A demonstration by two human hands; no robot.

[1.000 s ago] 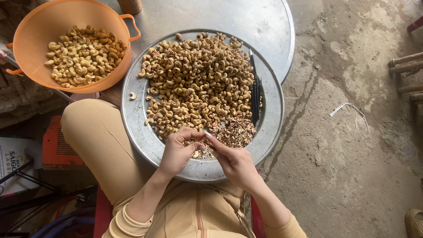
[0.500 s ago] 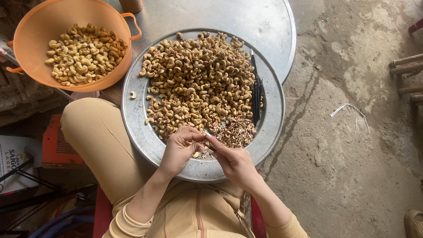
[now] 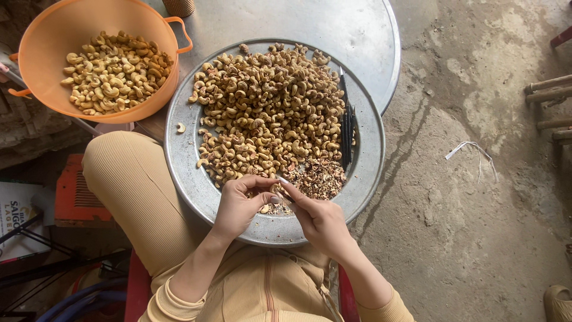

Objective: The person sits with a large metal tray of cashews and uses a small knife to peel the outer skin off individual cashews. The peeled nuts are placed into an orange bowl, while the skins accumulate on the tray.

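A round metal tray [image 3: 193, 182] rests on my lap and holds a heap of unpeeled cashew nuts [image 3: 268, 113] and a pile of brown skin flakes [image 3: 319, 179]. At the tray's near edge my left hand [image 3: 238, 206] pinches one cashew between thumb and fingers. My right hand [image 3: 319, 220] holds a small thin blade against that nut. An orange plastic basin [image 3: 42, 36] with paler peeled cashews [image 3: 113, 71] stands at the upper left.
A second metal tray [image 3: 333, 30] lies under the first. A dark thin tool [image 3: 345, 128] lies on the tray's right side. One loose cashew [image 3: 180, 127] sits on the rim. Bare concrete floor [image 3: 476, 209] spreads to the right, with a white strip [image 3: 471, 149].
Both hands have stayed at the tray's near edge, with only slight finger movement on the nut.
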